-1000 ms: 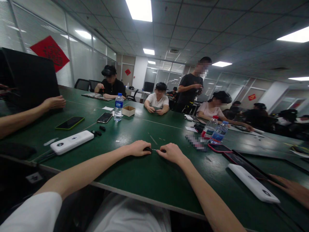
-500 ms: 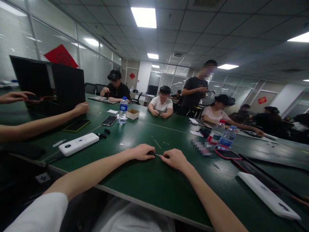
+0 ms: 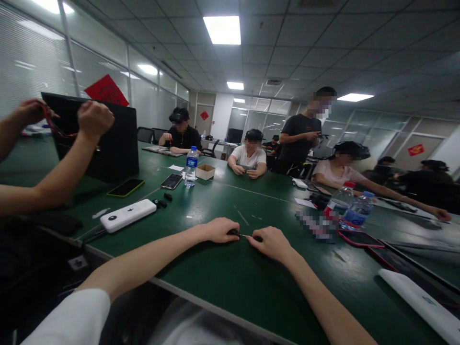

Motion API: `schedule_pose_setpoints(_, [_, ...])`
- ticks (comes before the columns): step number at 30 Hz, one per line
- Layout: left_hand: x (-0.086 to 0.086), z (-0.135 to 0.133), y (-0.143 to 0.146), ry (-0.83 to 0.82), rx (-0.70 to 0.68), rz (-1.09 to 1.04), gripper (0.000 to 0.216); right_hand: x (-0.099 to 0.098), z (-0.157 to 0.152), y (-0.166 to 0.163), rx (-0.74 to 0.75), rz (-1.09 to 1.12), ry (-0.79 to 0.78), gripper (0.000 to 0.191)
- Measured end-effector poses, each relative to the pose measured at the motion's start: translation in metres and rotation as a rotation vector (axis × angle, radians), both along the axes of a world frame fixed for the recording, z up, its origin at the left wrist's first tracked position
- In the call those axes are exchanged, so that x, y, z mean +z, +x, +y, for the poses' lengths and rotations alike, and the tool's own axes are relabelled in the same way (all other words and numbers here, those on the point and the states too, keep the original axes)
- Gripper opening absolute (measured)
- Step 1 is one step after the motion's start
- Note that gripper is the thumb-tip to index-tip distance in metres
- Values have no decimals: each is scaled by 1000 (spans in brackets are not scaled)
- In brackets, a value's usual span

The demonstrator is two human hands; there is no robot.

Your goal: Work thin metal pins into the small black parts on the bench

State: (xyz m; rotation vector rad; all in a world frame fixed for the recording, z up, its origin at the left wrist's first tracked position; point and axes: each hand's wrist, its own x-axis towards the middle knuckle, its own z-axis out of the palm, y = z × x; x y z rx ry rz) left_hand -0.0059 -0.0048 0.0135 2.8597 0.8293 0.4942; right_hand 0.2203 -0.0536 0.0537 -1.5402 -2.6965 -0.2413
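Over the green table, my left hand is closed around a small black object with a thin pale shaft pointing right. Its exact kind is too small to make out. Close by on the right, my right hand has its fingers curled, thumb and forefinger at the shaft's far end. A dark spot shows inside that curl, but I cannot tell whether it is a thing or shadow. Both hands rest low, near the tabletop.
Left of me are a white power bank, phones, a water bottle and a small open box. Bottles and another white power bank are on the right. A co-worker's hands are by a black panel.
The view has turned slightly left, so things appear further right. My hands keep nearly the same pose. The co-worker's hands at left have risen, one from the panel's edge into a fist.
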Motion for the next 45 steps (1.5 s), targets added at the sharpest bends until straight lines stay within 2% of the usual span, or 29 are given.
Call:
schedule_pose_setpoints(9, [-1, 2, 1, 1, 31, 30, 25, -2, 3, -1, -16, -24, 28, 55])
schedule_pose_setpoints(27, [0, 1, 0, 21, -14, 23, 25, -1, 0, 0, -20, 12, 4, 58])
schedule_pose_setpoints(38, [4, -2, 1, -22, 12, 30, 24, -2, 0, -1, -17, -16, 50, 55])
schedule_pose_setpoints(45, [0, 1, 1, -12, 7, 22, 25, 1, -1, -3, -3, -32, 41, 55])
